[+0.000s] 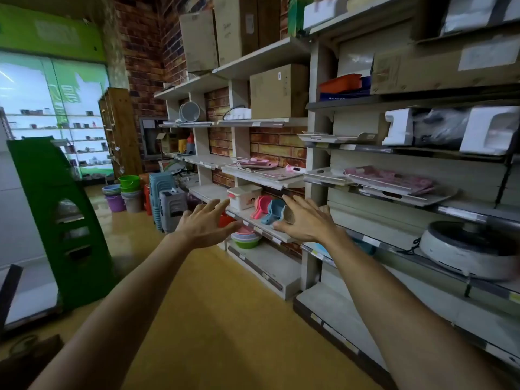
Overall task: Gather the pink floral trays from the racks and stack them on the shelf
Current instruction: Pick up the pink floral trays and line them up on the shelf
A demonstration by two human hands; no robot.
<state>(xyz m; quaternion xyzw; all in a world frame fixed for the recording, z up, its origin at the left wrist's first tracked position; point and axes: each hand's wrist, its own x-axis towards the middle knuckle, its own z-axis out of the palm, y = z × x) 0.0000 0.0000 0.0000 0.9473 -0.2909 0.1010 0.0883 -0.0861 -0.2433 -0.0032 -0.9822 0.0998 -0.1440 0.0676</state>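
Both my arms stretch forward toward the store shelving. My left hand [204, 225] has its fingers spread and holds nothing. Beside it, my right hand [305, 220] is also spread and empty, hovering in front of the lower shelf. Pink floral trays [391, 178] lie stacked on a shelf at the right, above hand height. More pink floral trays [257, 164] and a pale one [277, 173] rest on the middle shelf [244, 173], farther away, above both hands.
A white storage box [244, 196] and pink and blue scoops [267, 211] sit on the shelf just beyond my hands. Cardboard boxes [278, 91] fill upper shelves. A round electric cooker [467, 249] sits lower right. A green display stand [60, 220] stands left; stacked stools and buckets [166, 201] behind.
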